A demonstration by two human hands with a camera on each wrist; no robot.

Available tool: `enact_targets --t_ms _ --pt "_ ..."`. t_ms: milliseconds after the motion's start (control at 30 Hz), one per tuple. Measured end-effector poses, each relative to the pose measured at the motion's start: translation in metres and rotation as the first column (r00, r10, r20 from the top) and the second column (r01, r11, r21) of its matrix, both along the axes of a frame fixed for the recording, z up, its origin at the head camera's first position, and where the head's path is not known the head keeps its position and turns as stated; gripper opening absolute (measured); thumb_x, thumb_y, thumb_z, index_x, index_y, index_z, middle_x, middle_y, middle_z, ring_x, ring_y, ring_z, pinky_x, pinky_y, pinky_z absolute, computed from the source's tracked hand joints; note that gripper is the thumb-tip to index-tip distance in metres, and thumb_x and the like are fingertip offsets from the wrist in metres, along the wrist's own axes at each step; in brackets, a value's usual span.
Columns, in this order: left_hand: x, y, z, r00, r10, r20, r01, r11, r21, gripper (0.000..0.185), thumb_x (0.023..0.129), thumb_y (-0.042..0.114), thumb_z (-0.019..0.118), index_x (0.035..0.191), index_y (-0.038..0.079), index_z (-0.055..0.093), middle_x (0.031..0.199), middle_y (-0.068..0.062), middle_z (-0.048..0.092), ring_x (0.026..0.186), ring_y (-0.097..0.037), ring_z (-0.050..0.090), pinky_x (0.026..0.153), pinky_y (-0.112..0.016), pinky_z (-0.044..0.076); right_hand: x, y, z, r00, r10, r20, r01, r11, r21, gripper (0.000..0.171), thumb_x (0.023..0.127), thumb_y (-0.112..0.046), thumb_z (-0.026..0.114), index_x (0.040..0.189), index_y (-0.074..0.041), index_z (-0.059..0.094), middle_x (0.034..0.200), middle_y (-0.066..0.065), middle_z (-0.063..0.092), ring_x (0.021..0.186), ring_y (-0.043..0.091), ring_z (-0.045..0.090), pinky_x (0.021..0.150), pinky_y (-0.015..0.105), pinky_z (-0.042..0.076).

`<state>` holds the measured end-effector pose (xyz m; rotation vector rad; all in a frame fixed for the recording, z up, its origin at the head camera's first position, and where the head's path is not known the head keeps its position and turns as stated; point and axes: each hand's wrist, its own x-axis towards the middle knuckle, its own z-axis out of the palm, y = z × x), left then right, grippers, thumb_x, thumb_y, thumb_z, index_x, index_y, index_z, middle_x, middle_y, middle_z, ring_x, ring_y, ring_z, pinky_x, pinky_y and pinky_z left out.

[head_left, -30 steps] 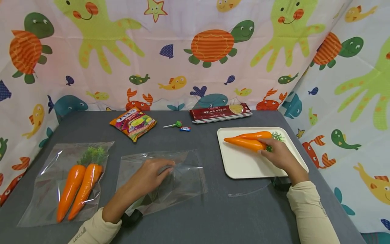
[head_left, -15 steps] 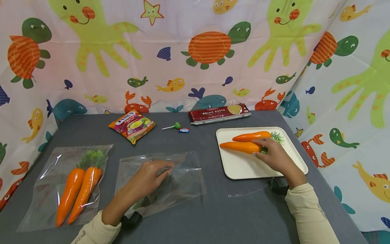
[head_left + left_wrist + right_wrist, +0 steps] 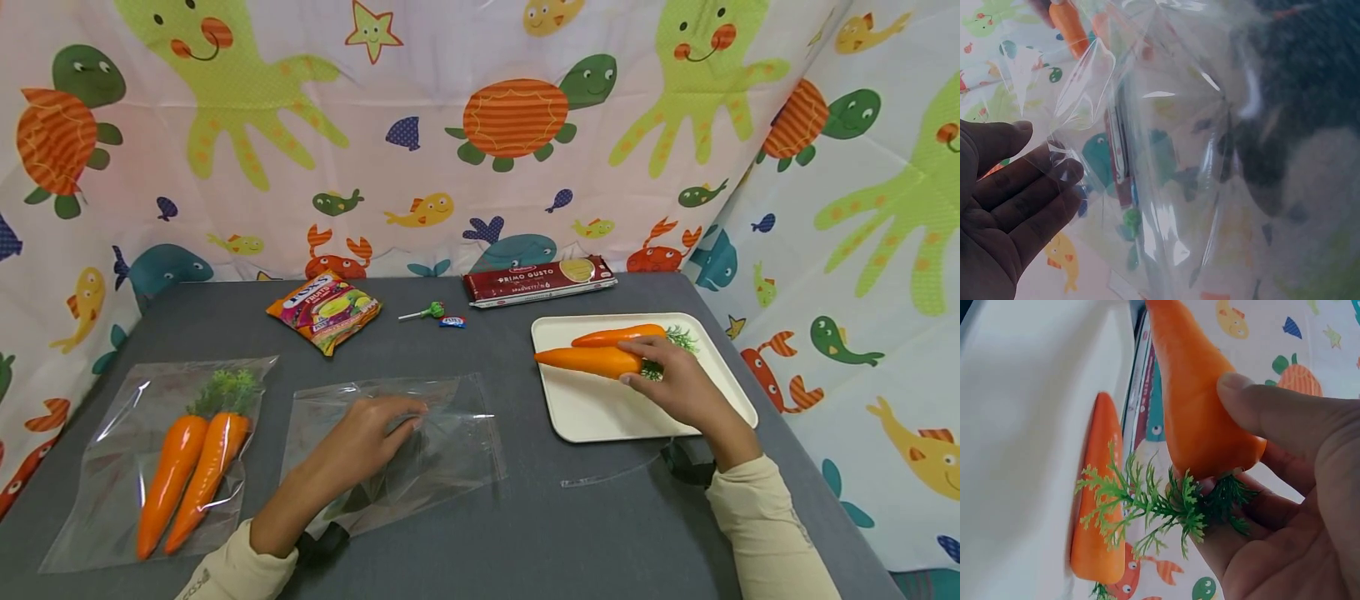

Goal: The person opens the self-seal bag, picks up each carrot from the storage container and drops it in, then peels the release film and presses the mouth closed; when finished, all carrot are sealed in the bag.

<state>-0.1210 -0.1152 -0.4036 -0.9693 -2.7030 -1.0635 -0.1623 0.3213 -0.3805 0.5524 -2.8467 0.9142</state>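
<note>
At the tray, my right hand [image 3: 671, 379] pinches an orange toy carrot [image 3: 588, 361] near its leafy end, thumb on one side and fingers on the other. In the right wrist view this carrot [image 3: 1194, 394] is raised above a second carrot [image 3: 1100, 506], which lies on the cream tray [image 3: 570, 417]. My left hand [image 3: 367, 437] is at a clear plastic bag [image 3: 465, 450]. Seen from the left wrist, the left fingers [image 3: 1029, 206] are loosely extended against the clear film, thumb apart from them.
Left, another clear bag [image 3: 97, 500] holds two carrots [image 3: 176, 475]. Along the back lie a colourful candy packet [image 3: 326, 312], a green lollipop [image 3: 433, 310], a small blue wrapped sweet [image 3: 452, 322] and a red spaghetti packet [image 3: 540, 282]. A thin clear strip [image 3: 600, 481] lies before the tray.
My right hand has drawn the held carrot slightly nearer and away from the other one, which stays on the tray. The left hand has stayed at the bag.
</note>
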Motion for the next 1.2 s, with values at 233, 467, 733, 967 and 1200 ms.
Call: enact_targets --t_ms 233,467,733,967,1200 --pt "0.000 0.000 -0.001 1.000 0.002 -0.010 -0.002 1.000 0.006 0.021 0.092 0.008 0.068 0.112 0.006 0.071 0.110 -0.004 0.070 0.102 -0.018 0.066 0.084 -0.036 0.054 0.005 -0.010 -0.002 0.997 0.073 0.023 -0.071 0.996 -0.054 0.046 0.089 -0.015 0.073 0.131 -0.002 0.061 0.124 0.018 0.060 0.108 0.032 0.052 0.087 0.052 0.048" --pt "0.000 0.000 -0.001 1.000 -0.002 -0.011 0.002 1.000 0.011 0.020 0.091 0.007 0.068 0.111 0.005 0.071 0.110 -0.004 0.070 0.102 -0.018 0.066 0.084 -0.037 0.054 0.005 -0.021 -0.006 0.993 0.119 0.015 -0.117 0.989 -0.095 0.047 0.086 -0.013 0.076 0.131 -0.006 0.062 0.126 0.013 0.060 0.112 0.029 0.053 0.089 0.050 0.048" --pt "0.001 0.000 -0.001 1.000 0.003 0.018 -0.003 1.000 0.004 0.021 0.091 0.007 0.069 0.112 0.003 0.070 0.110 -0.004 0.070 0.103 -0.018 0.066 0.084 -0.038 0.054 0.004 -0.032 -0.007 0.985 0.156 0.068 -0.146 0.980 -0.136 0.046 0.088 -0.017 0.075 0.130 -0.005 0.062 0.130 0.013 0.058 0.115 0.029 0.053 0.095 0.051 0.047" --pt "0.001 0.000 -0.001 1.000 0.002 0.013 -0.002 1.000 -0.001 0.022 0.091 0.007 0.069 0.112 0.004 0.071 0.110 -0.004 0.070 0.102 -0.018 0.066 0.084 -0.038 0.054 0.006 -0.039 -0.001 0.977 0.188 0.101 -0.170 0.972 -0.163 0.046 0.089 -0.017 0.074 0.131 -0.006 0.062 0.132 0.012 0.057 0.113 0.027 0.054 0.091 0.047 0.051" --pt "0.000 0.001 0.001 1.000 0.004 0.021 -0.004 1.000 -0.007 0.021 0.091 0.008 0.069 0.112 0.004 0.071 0.109 -0.003 0.070 0.101 -0.017 0.066 0.083 -0.037 0.055 0.008 -0.046 0.001 0.962 0.230 0.144 -0.196 0.956 -0.219 0.045 0.089 -0.018 0.073 0.132 -0.007 0.062 0.131 0.010 0.058 0.111 0.024 0.056 0.087 0.036 0.053"
